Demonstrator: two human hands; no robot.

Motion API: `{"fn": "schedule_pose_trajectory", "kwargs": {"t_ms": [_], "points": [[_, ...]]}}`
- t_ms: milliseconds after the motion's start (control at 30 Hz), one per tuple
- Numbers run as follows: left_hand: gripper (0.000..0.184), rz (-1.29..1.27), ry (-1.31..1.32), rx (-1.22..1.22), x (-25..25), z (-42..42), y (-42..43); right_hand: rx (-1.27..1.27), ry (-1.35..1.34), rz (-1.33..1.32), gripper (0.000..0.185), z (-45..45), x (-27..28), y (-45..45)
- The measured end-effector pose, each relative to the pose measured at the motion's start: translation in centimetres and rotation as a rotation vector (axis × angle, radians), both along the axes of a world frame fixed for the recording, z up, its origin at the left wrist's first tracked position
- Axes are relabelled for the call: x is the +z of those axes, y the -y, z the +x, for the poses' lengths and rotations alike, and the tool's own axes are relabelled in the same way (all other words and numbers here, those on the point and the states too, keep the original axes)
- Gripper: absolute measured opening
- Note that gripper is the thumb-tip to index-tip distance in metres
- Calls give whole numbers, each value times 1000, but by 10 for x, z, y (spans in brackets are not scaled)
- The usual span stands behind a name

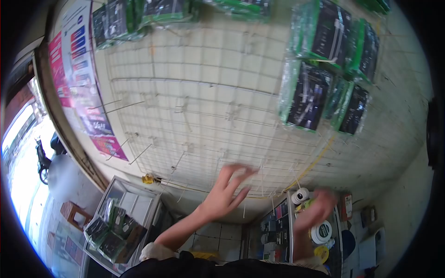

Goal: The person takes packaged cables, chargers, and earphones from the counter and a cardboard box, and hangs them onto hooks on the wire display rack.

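My left hand (223, 194) is raised in front of the lower part of a white wire grid (199, 99) on the wall. Its fingers are bent and apart, and I see nothing in them. Thin metal hooks (262, 178) stick out of the grid close to its fingertips. Further right, my right hand (320, 208) is smeared by motion above a shelf of small goods; whether it holds anything is unclear. Black and green packs in clear plastic (309, 95) hang at the grid's upper right, well above my right hand.
More such packs (111, 23) hang along the top left. A pile of packs (116, 236) lies on a glass display case (139, 194) at lower left. A white camera-like device (300, 195) and round tubs (321, 231) stand at lower right. Posters (83, 69) flank a doorway.
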State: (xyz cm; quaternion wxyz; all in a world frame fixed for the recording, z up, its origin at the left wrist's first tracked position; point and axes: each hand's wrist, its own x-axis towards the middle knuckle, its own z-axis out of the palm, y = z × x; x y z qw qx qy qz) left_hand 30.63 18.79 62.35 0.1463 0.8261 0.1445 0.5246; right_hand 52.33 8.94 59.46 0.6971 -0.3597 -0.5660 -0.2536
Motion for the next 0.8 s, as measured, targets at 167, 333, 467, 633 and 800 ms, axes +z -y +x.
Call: {"fn": "schedule_pose_trajectory", "kwargs": {"t_ms": [167,333,467,633,800], "points": [[28,-492,-12,509,-146,-136,73,247,-198,-788,16,-114,-131,39],[19,-988,460,1163,-369,-268,205,508,223,-1332,13,-112,-423,58],[21,-1281,1134,1599,-430,-304,316,451,597,-1902,15,-124,-434,25],[21,-1367,1183,1827,-462,-296,384,491,910,-2069,20,-187,-445,-43],[19,-1257,1162,1793,-453,-299,349,925,795,-1813,20,-333,-460,-93]]}}
